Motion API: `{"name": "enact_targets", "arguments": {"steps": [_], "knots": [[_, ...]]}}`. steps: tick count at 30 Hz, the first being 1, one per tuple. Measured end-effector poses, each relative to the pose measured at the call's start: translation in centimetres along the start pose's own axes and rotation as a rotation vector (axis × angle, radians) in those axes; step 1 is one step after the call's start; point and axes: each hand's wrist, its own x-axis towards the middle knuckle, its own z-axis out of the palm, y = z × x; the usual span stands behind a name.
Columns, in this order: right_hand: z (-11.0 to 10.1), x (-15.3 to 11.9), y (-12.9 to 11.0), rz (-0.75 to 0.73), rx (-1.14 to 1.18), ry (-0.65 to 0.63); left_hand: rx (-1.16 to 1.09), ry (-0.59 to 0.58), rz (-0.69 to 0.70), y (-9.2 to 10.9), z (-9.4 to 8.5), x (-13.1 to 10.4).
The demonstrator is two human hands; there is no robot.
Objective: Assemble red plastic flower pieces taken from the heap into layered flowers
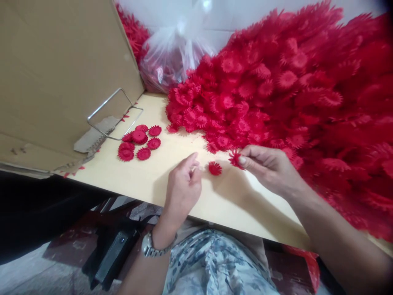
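Observation:
Between the thumb and fingers of my right hand [270,168] is a red fringed flower piece [235,159], held just above the table at the edge of the big heap. My left hand [184,186] hovers over the table near its front edge, fingers loosely bent, thumb and index apart, with nothing visible in them. A single red fringed disc [215,168] lies on the table between my two hands. To the left, a small group of red fringed discs [140,137] sits together, some overlapping.
A large heap of red flower pieces [264,98] covers the right and back of the table [123,176]. Behind stands a clear plastic bag [172,61] with red contents. A cardboard box [61,73] rises at left, with a bent metal wire frame [106,104] beside it.

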Motion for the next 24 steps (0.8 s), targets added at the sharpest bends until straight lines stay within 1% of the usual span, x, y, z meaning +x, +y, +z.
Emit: {"name": "enact_targets", "arguments": {"steps": [2, 3, 4, 5, 7, 8, 9, 10, 11, 12, 13, 15, 17, 19, 21, 24], "knots": [[0.3, -0.5, 0.1, 0.001, 0.032, -0.051, 0.101, 0.089, 0.063, 0.3, -0.3, -0.3], [0.4, -0.7, 0.1, -0.024, 0.007, -0.055, 0.122, 0.103, 0.082, 0.6, -0.4, -0.6], [0.6, -0.9, -0.1, -0.066, -0.035, -0.053, 0.113, 0.087, 0.087, 1.0, -0.3, -1.0], [0.8, -1.0, -0.2, -0.125, -0.091, -0.049, 0.054, 0.011, 0.061, 1.4, -0.2, -1.5], [1.3, -1.3, -0.6, -0.281, -0.215, -0.029, -0.121, -0.198, -0.044, 2.0, 0.4, -2.2], [1.6, -1.4, -0.7, -0.361, -0.273, -0.018, -0.204, -0.237, -0.083, 2.0, 0.7, -2.4], [1.8, -1.5, -0.9, -0.426, -0.32, -0.007, -0.274, -0.249, -0.115, 1.9, 1.0, -2.6], [2.0, -1.7, -0.9, -0.466, -0.346, 0.0, -0.33, -0.231, -0.134, 1.7, 1.2, -2.7], [2.2, -1.8, -1.0, -0.473, -0.345, 0.0, -0.378, -0.2, -0.148, 1.4, 1.4, -2.7], [2.3, -1.9, -1.0, -0.447, -0.316, -0.006, -0.419, -0.175, -0.159, 1.0, 1.5, -2.8], [2.3, -2.0, -1.0, -0.386, -0.256, -0.015, -0.457, -0.16, -0.168, 0.7, 1.6, -2.8], [2.4, -2.1, -0.9, -0.194, -0.042, -0.048, -0.517, -0.15, -0.177, 0.2, 1.6, -2.9], [2.5, -2.1, -0.9, 0.007, 0.22, -0.101, -0.535, -0.146, -0.154, 0.1, 1.6, -3.0], [2.6, -2.0, -0.9, 0.138, 0.414, -0.149, -0.485, -0.13, -0.104, 0.2, 1.5, -3.2], [2.8, -1.9, -1.0, 0.185, 0.481, -0.152, -0.393, -0.108, -0.049, 0.5, 1.5, -3.4], [3.0, -2.0, -1.1, 0.196, 0.446, -0.105, -0.303, -0.112, -0.026, 0.8, 1.3, -3.5]]}}
